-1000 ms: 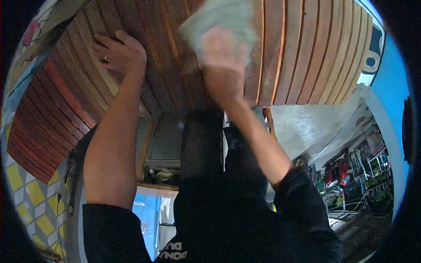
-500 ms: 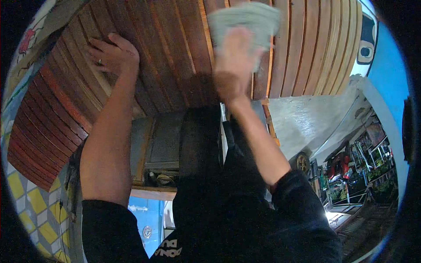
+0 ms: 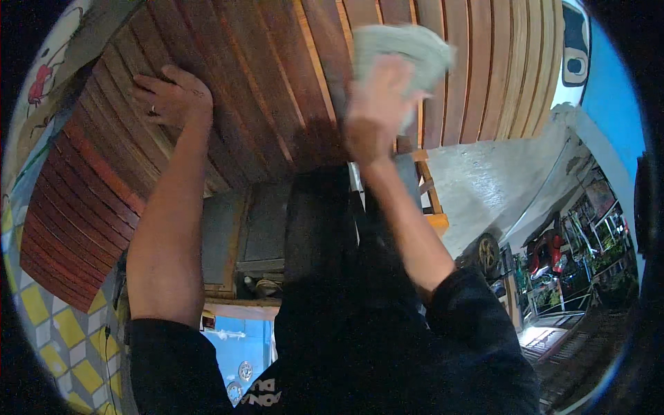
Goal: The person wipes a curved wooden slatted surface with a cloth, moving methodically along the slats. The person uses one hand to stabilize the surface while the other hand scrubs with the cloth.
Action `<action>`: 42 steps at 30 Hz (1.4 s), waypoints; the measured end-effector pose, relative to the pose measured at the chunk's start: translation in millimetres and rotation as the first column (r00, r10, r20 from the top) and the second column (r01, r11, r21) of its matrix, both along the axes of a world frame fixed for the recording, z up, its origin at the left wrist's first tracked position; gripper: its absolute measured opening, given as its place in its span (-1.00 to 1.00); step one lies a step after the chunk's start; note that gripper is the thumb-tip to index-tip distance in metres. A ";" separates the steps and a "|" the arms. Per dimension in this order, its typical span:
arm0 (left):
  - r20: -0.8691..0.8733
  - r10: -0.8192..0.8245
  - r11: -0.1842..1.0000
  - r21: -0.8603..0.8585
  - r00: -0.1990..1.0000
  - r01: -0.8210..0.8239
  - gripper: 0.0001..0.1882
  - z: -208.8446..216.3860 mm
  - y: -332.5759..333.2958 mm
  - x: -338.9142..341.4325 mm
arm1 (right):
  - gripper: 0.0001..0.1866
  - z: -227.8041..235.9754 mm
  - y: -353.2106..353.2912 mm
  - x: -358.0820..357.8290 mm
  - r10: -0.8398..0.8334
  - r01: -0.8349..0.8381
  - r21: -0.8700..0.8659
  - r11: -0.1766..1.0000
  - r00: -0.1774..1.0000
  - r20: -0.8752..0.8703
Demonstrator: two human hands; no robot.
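Note:
Brown wooden slats [image 3: 228,90] lie side by side before me, with narrow gaps between them. On the slats at the left, my left hand [image 3: 176,97] rests flat with its fingers spread and a ring on one finger. My right hand [image 3: 379,97], smeared by motion, is on a folded pale grey-green cloth [image 3: 404,45] that lies against the slats right of the middle. Its fingers press over the cloth's near part; their tips are hard to make out.
Redder slats [image 3: 76,221] stand at the lower left, above a floor with yellow and grey diamond shapes [image 3: 72,328]. Below the slats is a wooden frame with a shelf [image 3: 259,266] of small items. Grey concrete floor [image 3: 477,180] and a red motorcycle [image 3: 550,252] appear at the right.
My right hand and the cloth have moved slightly right and nearer to me over the slats. The left hand stays flat in place; the view has shifted a little.

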State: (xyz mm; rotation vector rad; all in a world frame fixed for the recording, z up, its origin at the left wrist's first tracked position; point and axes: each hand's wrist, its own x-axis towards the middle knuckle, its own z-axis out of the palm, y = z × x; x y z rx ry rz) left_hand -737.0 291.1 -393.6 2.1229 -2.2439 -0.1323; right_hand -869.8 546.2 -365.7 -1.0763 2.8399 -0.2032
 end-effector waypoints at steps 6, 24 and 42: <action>0.014 0.036 0.998 0.048 0.999 -0.037 -0.22 8.7 3.4 -5.6 | -0.51 26.3 71.3 79.3 0.455 -0.390 -0.235 0.890 0.758 0.466; -0.060 0.101 0.995 0.017 0.993 -0.100 -0.18 -1.8 -6.0 6.2 | -0.44 35.5 112.8 42.3 0.307 -0.369 0.068 0.927 0.851 0.426; -0.020 -0.011 0.997 -0.072 1.000 0.010 -0.20 10.2 64.2 -129.5 | -0.45 24.3 135.1 -29.9 0.245 -0.261 0.061 0.963 0.951 0.189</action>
